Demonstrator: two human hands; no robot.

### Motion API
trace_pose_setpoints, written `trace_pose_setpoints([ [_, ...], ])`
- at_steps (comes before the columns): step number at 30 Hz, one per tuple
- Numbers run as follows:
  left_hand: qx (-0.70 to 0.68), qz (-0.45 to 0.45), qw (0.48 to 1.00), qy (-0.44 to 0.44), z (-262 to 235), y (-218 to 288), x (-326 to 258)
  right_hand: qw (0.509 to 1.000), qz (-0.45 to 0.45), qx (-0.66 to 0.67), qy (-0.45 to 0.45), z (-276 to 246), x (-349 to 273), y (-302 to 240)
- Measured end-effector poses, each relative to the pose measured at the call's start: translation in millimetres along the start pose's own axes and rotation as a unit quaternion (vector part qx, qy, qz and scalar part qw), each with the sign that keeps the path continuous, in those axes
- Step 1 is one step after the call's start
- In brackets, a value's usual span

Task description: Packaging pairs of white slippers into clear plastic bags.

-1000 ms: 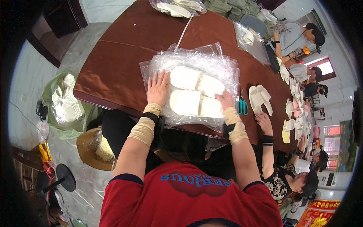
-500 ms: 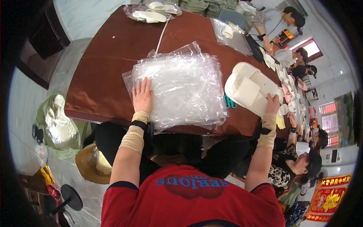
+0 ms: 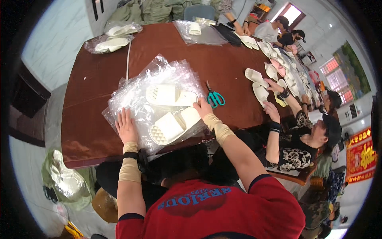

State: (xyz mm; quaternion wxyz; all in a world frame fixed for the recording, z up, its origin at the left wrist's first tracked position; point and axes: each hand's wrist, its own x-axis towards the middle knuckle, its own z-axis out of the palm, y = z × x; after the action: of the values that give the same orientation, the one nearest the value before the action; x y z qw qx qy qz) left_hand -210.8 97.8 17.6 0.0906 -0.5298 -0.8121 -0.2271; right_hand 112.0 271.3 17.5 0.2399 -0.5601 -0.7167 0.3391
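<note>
A pair of white slippers lies on a stack of clear plastic bags (image 3: 131, 95): one slipper (image 3: 162, 94) is on the far side, the other slipper (image 3: 167, 128) nearer me. My right hand (image 3: 203, 108) grips them at their heel ends, fingers closed around the edges. Flat on the left part of the bags rests my left hand (image 3: 127, 127), its fingers spread and holding nothing. Teal-handled scissors (image 3: 215, 98) lie on the brown tabletop (image 3: 95, 99), just beyond my right hand.
Bagged white slippers (image 3: 112, 44) lie at the far left. A clear bag with a slipper (image 3: 195, 28) is at the far edge. To the right, a co-worker's hands (image 3: 273, 109) handle another white pair (image 3: 260, 92). Many slippers line the table beyond, where other people work.
My right hand has brought the slippers leftward from beside the stack onto the bags. The scissors, partly covered before, now show fully. The view has turned toward the right.
</note>
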Motion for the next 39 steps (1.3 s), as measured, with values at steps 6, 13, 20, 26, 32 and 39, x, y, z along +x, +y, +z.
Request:
trace_pose_setpoints([
  [6, 0.015, -0.005, 1.000, -0.002, -3.4, 0.3, 0.0, 0.994, 0.008, -0.107, 0.013, -7.3, -11.4, -26.9],
  [13, 0.015, -0.002, 1.000, -0.003, -4.4, 13.3, 7.2, 0.934, -0.228, -0.270, -0.052, -2.7, -34.9, -23.7],
  [20, -0.004, -0.001, 1.000, -0.005, -0.5, -1.0, 1.8, 0.937, -0.227, -0.261, -0.057, 9.4, -35.1, -19.3],
  [26, -0.133, 0.008, 0.985, -0.112, -16.5, -28.4, 18.7, 0.942, -0.224, -0.243, -0.060, 8.4, -36.5, -21.1],
  [32, -0.210, 0.141, 0.967, 0.019, -93.7, 74.3, 20.2, 0.925, -0.190, -0.320, -0.072, 5.7, -40.7, -24.3],
  [39, -0.377, 0.026, 0.921, -0.098, -17.6, 84.2, -40.1, 0.946, -0.198, -0.248, -0.062, 6.6, -41.5, -24.2],
])
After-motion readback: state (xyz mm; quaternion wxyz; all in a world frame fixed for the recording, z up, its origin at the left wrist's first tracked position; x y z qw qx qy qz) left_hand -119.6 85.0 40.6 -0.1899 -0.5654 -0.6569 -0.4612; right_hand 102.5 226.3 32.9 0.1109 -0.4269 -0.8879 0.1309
